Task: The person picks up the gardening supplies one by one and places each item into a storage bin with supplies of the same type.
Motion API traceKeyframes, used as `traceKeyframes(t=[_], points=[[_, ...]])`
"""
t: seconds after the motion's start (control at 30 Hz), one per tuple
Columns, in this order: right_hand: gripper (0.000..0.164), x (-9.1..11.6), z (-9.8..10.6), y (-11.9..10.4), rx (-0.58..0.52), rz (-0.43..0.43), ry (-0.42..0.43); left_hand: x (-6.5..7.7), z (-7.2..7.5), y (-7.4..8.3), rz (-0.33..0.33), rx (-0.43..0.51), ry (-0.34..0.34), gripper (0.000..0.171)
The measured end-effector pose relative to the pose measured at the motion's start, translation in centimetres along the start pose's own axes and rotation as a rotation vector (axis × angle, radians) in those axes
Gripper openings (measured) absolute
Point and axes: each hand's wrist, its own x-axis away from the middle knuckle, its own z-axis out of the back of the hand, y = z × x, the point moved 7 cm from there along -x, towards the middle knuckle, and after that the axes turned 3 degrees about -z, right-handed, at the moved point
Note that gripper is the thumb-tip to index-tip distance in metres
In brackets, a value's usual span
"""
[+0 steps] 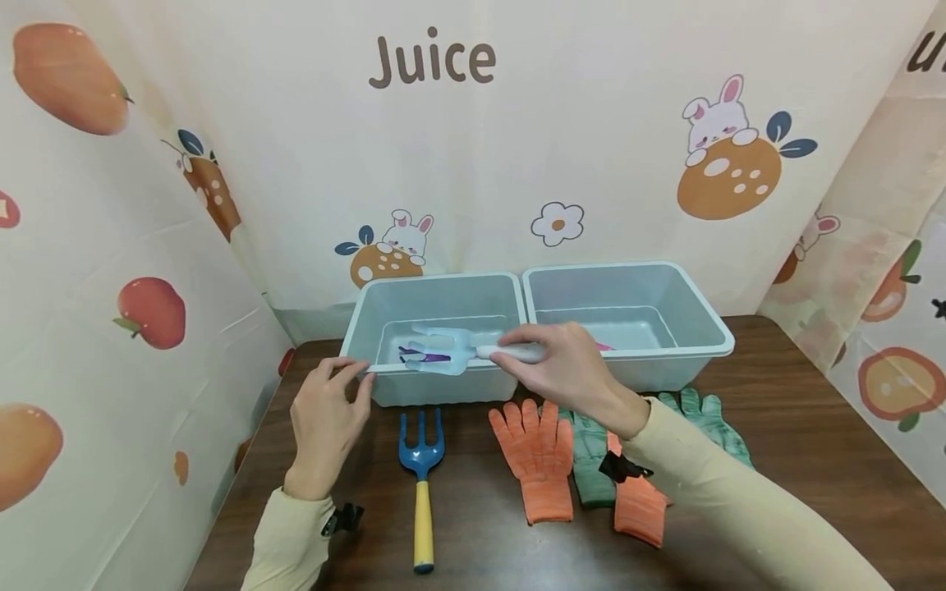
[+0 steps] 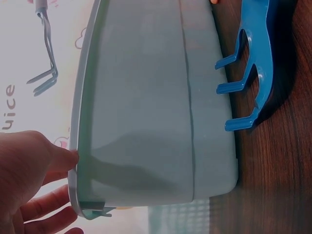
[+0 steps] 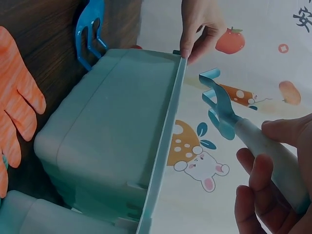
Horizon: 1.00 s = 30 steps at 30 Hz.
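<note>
A sleeve (image 1: 732,476) leads to the right hand (image 1: 569,369), its fingers gripping a pale fork (image 1: 461,354) above the left bin (image 1: 443,387), which holds something purple (image 1: 432,357); the left hand (image 1: 325,410) pinches that bin's corner rim.

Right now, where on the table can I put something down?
There's bare table between the yellow-handled fork and the left orange glove, and another bare patch between the right green glove and the printed backdrop. It's crowded around the right sleeve, where another orange glove and another green glove lie close together.
</note>
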Motion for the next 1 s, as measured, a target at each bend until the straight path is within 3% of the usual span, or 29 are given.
traceKeyframes(t=[0.43,1.0], points=[[0.018,-0.6,-0.3,0.0,0.008,0.017,0.000,-0.1,-0.1,0.1,0.015,0.012,-0.007,0.022],[0.019,-1.9,-0.2,0.8,-0.024,-0.049,-0.020,-0.1,-0.1,0.1,0.009,0.016,-0.002,0.021]])
